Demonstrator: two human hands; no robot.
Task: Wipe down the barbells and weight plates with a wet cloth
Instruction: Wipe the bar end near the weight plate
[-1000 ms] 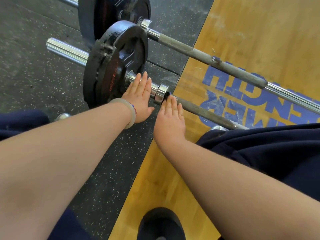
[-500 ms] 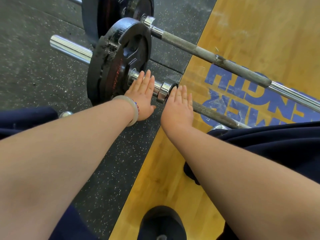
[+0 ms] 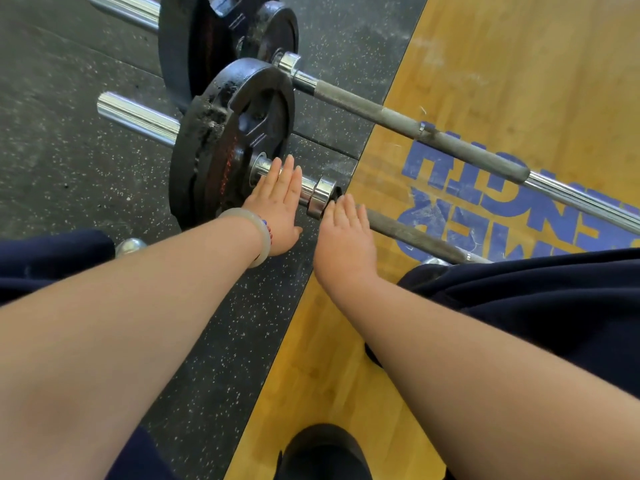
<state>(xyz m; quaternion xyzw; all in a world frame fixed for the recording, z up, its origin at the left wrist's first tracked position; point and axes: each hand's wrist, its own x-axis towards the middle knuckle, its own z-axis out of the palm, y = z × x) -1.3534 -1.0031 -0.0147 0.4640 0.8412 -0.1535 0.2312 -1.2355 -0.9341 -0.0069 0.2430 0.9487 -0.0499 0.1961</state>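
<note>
Rubber floor (image 3: 214, 341) meets wood platform (image 3: 329, 358) just right of the weight plate (image 3: 225, 143). Beside the plate, left hand (image 3: 277, 199) lies flat-fingered on the barbell (image 3: 309, 188); right hand (image 3: 346, 237), fingers straight, touches its collar (image 3: 323, 195). Second barbell (image 3: 450, 147) lies beyond the plate.

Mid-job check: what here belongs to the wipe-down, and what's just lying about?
Job: near barbell, near weight plate, far barbell, far weight plates, left hand, right hand. No cloth in view.
Lying about: bracelet, black shoe, blue floor lettering, wooden platform.
</note>
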